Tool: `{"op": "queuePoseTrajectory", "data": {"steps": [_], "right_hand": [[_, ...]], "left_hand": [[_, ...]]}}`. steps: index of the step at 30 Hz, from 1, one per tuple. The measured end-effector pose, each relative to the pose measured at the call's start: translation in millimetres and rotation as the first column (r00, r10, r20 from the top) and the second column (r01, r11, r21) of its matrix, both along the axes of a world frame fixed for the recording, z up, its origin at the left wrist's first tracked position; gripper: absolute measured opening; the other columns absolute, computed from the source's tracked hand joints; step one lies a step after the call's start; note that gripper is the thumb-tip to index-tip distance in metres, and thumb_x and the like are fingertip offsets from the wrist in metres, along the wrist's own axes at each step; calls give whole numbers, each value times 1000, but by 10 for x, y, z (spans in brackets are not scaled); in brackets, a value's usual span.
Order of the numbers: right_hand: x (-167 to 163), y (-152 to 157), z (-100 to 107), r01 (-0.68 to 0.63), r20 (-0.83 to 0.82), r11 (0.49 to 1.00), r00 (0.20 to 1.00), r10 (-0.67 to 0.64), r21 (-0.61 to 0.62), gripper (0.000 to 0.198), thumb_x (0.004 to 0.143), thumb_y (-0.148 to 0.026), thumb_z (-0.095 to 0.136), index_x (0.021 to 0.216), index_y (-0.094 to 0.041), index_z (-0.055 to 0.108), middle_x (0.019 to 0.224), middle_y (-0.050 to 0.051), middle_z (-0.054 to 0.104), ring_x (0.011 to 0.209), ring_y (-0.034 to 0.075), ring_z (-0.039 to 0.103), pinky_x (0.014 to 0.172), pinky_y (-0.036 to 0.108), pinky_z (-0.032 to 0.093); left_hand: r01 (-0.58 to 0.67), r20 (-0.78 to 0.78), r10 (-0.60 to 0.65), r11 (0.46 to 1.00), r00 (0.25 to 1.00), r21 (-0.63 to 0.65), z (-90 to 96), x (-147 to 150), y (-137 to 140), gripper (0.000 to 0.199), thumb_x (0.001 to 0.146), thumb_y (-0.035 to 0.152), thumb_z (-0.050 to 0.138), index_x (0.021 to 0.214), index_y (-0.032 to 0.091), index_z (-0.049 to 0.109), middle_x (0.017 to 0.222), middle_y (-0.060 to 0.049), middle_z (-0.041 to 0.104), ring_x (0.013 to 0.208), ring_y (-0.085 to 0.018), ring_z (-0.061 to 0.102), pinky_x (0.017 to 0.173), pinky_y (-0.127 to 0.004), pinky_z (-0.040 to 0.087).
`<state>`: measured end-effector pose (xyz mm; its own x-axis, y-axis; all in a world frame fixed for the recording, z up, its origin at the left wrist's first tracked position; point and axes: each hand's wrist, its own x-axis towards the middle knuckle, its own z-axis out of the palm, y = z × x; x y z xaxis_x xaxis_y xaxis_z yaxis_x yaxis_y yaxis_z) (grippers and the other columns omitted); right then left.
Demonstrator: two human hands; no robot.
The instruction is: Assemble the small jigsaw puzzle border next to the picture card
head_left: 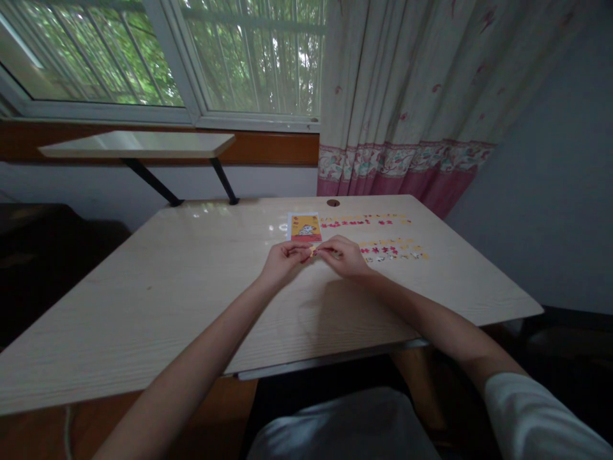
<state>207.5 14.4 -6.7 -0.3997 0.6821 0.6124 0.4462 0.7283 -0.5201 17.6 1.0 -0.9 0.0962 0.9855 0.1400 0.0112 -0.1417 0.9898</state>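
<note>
My left hand (286, 257) and my right hand (345, 255) meet over the middle of the desk, fingertips pinched close together. Between them are small yellow jigsaw puzzle pieces (313, 252), partly covered by the fingers. Just beyond lies a picture card (306, 225), yellow and red with a spotted animal on it. To the right, puzzle pieces are laid out in rows: red pieces (345, 223) and yellow ones at the back, more red pieces (385, 250) nearer, and whitish pieces (382, 259) in front, some hidden behind my right hand.
The pale wooden desk (191, 287) reaches far to the left. A raised shelf (143, 145) on black supports stands at its back left. A round cable hole (333, 203) sits near the back edge. Behind are a window and a floral curtain (407, 102).
</note>
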Motion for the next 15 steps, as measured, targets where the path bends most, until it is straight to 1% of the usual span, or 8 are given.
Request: {"op": "queuePoseTrajectory", "data": {"steps": [3, 6, 11, 15], "right_hand": [[-2, 0, -14, 39, -26, 999, 999, -39, -1, 19, 90, -32, 56, 91, -19, 71, 86, 8, 68, 80, 18, 60, 75, 32, 48], [-7, 1, -27, 59, -41, 998, 997, -59, 6, 20, 90, -33, 56, 91, -20, 71, 85, 8, 68, 78, 18, 59, 76, 33, 47], [-27, -5, -39, 71, -60, 997, 996, -71, 0, 20, 89, -35, 57, 90, -21, 71, 84, 7, 68, 78, 18, 58, 76, 33, 47], [-23, -4, -14, 83, -55, 996, 995, -82, 15, 19, 89, -34, 58, 89, -21, 72, 83, 7, 69, 80, 18, 59, 77, 33, 46]], "left_hand": [[30, 31, -31, 999, 999, 19, 17, 5, -18, 44, 55, 44, 84, 87, 15, 74, 78, -8, 74, 72, -21, 66, 70, -34, 53], [42, 33, -43, 999, 999, 29, 24, 6, -24, 46, 56, 43, 84, 91, 15, 75, 80, -8, 74, 75, -21, 66, 72, -35, 53], [25, 8, -25, 998, 1000, 63, 5, 9, -10, 42, 59, 41, 81, 90, 15, 74, 75, -5, 72, 73, -19, 65, 70, -33, 52], [-6, 13, 5, 996, 1000, 84, -36, -21, 28, 42, 59, 41, 81, 90, 15, 69, 67, -2, 68, 67, -17, 63, 68, -31, 51]]}}
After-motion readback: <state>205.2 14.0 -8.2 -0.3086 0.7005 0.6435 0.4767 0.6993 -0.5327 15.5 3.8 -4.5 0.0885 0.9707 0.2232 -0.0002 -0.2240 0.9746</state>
